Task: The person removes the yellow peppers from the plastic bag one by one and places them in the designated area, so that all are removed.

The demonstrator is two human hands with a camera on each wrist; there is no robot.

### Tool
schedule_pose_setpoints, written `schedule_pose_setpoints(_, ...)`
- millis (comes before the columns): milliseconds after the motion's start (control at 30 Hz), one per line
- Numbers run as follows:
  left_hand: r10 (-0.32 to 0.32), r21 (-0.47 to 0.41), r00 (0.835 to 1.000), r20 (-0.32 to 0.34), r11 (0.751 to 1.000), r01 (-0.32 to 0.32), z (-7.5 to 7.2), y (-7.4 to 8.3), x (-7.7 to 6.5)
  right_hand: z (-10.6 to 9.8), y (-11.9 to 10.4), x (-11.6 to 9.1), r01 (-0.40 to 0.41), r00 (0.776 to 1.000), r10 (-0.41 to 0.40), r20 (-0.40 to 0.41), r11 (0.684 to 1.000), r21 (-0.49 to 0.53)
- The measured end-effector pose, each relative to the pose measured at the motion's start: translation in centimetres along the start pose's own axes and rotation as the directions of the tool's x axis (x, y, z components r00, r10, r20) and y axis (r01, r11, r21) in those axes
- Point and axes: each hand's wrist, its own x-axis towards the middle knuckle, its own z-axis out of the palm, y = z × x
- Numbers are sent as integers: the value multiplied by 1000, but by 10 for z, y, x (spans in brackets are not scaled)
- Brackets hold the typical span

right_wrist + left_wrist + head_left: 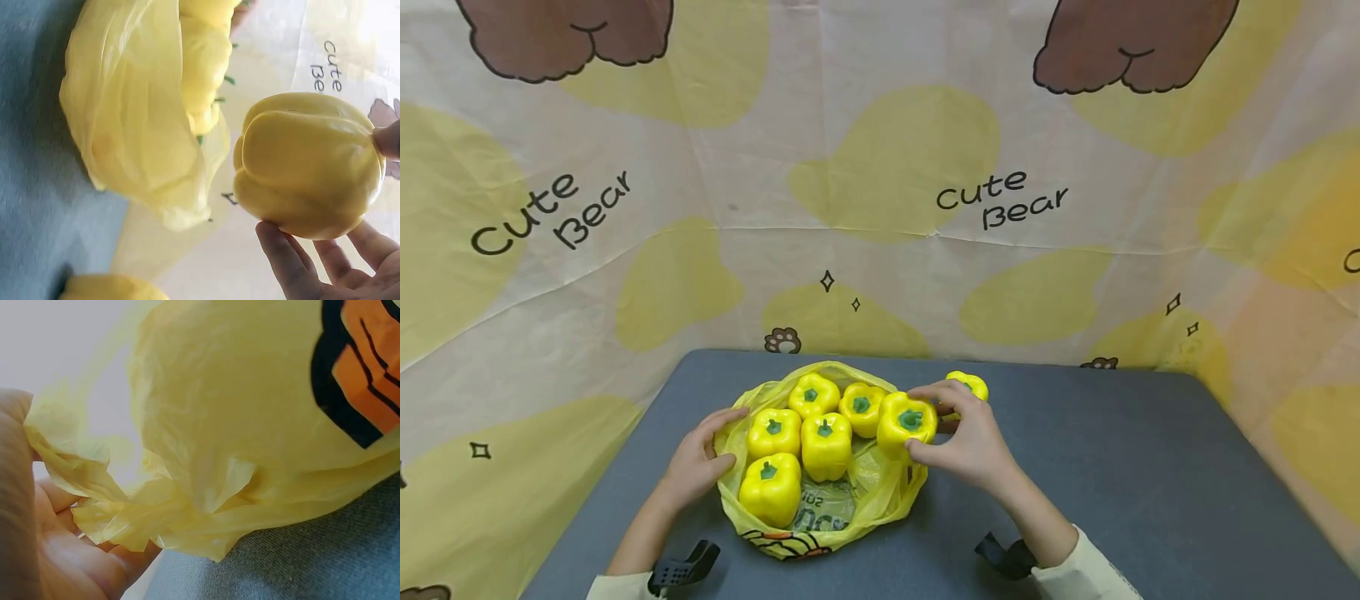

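A yellow plastic bag (895, 496) stands wide open on the table with several yellow bell peppers (826, 446) inside, mostly green stem up. My left hand (696, 458) grips the bag's left rim between thumb and fingers; in the left wrist view the crumpled bag handle (119, 512) lies against that hand's fingers. Over the bag's right edge, my right hand (966, 437) holds another yellow bell pepper (904, 423) between thumb and fingertips. The right wrist view shows this pepper (306, 165) raised above the tabletop, beside the bag (134, 112).
One more yellow bell pepper (967, 383) sits on the table behind my right hand, partly hidden by it. The dark grey table (1120, 467) reaches back to a printed cloth backdrop (880, 167). Black straps (685, 567) circle both wrists.
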Motion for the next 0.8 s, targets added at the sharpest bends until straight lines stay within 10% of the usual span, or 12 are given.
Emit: schedule_pose_setpoints(800,-36,36,999,3,999,36,-1,1,0,-63,25,-8,-126,980,92,-174,973,-193)
